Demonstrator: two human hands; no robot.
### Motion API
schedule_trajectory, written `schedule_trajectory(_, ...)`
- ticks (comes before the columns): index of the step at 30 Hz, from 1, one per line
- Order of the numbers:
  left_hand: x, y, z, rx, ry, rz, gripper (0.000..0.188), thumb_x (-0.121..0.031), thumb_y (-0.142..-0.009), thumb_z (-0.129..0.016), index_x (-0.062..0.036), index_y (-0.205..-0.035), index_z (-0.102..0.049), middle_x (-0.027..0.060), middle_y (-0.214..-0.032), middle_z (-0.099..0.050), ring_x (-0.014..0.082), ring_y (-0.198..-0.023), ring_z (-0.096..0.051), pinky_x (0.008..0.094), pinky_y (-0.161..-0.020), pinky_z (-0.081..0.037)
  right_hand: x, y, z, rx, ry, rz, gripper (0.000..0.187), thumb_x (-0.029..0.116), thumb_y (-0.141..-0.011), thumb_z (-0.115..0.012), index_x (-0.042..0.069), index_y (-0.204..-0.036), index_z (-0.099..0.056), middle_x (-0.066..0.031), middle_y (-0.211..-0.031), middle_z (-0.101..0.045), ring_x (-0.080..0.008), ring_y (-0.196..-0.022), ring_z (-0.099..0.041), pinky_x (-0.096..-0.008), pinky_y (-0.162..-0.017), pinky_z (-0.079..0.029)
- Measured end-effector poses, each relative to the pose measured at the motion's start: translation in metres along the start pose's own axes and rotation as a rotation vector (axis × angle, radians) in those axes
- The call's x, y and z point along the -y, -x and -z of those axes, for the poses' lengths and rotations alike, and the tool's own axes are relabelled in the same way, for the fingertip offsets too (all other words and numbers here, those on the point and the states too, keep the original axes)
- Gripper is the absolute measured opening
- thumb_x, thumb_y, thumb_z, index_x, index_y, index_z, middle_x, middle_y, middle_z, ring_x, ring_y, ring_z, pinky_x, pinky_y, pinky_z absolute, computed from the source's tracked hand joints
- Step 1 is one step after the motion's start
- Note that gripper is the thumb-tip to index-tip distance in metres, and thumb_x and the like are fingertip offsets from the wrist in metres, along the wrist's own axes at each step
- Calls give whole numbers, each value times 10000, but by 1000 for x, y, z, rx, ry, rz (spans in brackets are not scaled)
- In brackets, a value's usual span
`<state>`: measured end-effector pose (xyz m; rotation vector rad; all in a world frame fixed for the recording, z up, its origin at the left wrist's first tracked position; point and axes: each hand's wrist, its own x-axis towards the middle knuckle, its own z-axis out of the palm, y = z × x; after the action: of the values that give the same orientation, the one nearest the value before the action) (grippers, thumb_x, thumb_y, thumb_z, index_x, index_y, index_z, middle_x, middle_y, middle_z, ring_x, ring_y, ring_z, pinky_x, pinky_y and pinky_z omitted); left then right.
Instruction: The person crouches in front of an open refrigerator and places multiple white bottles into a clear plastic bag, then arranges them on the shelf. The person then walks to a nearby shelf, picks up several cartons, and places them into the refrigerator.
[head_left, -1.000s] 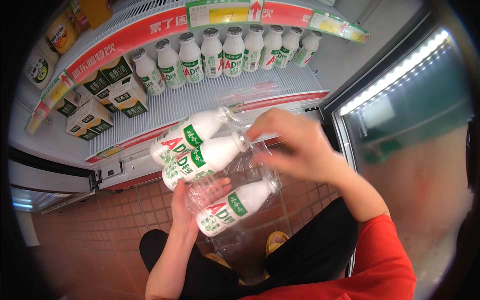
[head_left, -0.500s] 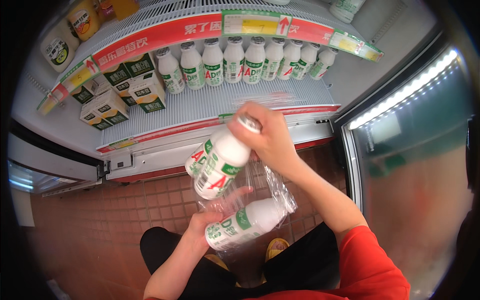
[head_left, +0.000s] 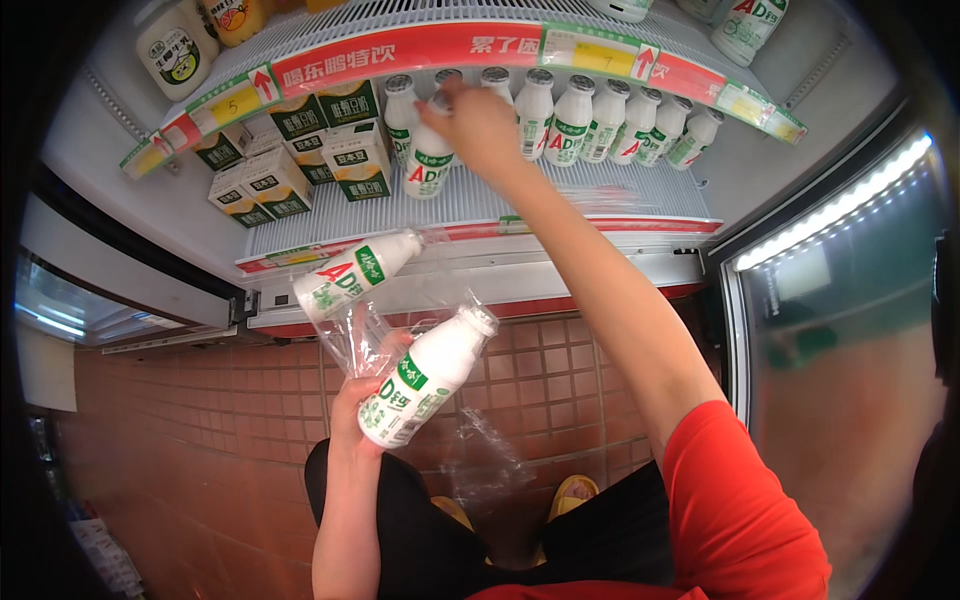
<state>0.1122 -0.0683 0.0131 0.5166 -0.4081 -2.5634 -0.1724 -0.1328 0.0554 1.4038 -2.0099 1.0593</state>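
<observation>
Stretched out over the lower fridge shelf [head_left: 560, 200], my right hand [head_left: 485, 130] is closed around the capped top of a white milk-drink bottle [head_left: 429, 172], at the front of a bottle row. Below the shelf edge, my left hand [head_left: 357, 405] grips another white bottle [head_left: 425, 380] low down, its fingers partly hidden behind it. Clear plastic wrap [head_left: 365, 335] hangs crumpled between that bottle and a second, tilted one [head_left: 360, 272] near the shelf's front edge. Similar bottles [head_left: 572, 120] with foil-like caps stand in line at the back.
Small green-and-white cartons [head_left: 357, 165] are stacked left of the bottles. An upper shelf [head_left: 400, 50] with a red price strip overhangs the row. The glass door [head_left: 830, 330] stands open on the right. Below lies a red tiled floor [head_left: 540, 370].
My right hand has carried a bottle up and away from the wrapped ones, onto the shelf. My left hand has shifted left with the wrapped bottles. The view has moved slightly too.
</observation>
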Motion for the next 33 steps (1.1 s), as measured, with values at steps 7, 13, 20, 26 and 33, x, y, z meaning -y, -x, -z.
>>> schedule_trajectory(7, -4, -7, 15, -15, 67, 104, 844, 11, -643, -519, -214, -1359, -133, 200, -1037, -464, 315, -954, -531, 422, -761, -517, 50, 8, 36, 180, 95, 122, 498, 264, -651, -712, 36, -1032, -486, -173, -942, -553, -305, -895, -550, -405, -718, -460)
schedule_trajectory(13, -3, -12, 11, 232, -171, 129, 791, -3, -672, -567, -141, -1332, -154, 204, -986, -495, 287, -852, -573, 380, -737, -513, 39, 64, 76, 979, -421, 152, 467, -9, -644, -592, 19, -1091, -463, -168, -996, -550, -354, -940, -526, -399, -762, -446)
schedule_trajectory(20, 4, -4, -3, 49, -195, 258, 513, -109, -812, -562, -101, -1216, -246, 166, -963, -513, 388, -814, -596, 480, -690, -514, 36, 75, 104, 940, -663, 133, 474, 3, -658, -587, -20, -1121, -487, -177, -1046, -571, -325, -931, -560, -364, -774, -446)
schedule_trajectory(26, 5, 1, -4, 5, -345, 345, 417, -75, -837, -524, -72, -1189, -302, 123, -813, -546, 309, -718, -610, 445, -661, -522, 35, 81, 114, 958, -656, 15, 404, 104, -669, -691, -7, -1031, -550, -118, -921, -616, -195, -813, -595, -290, -704, -461)
schedule_trajectory(33, 8, 10, -16, 5, -449, 142, 389, -263, -880, -463, -32, -1176, -361, 139, -805, -553, 286, -668, -611, 393, -568, -533, 38, 86, 133, 924, -901, -470, 314, 74, -667, -716, 22, -937, -565, -40, -854, -578, -50, -771, -531, -198, -627, -432)
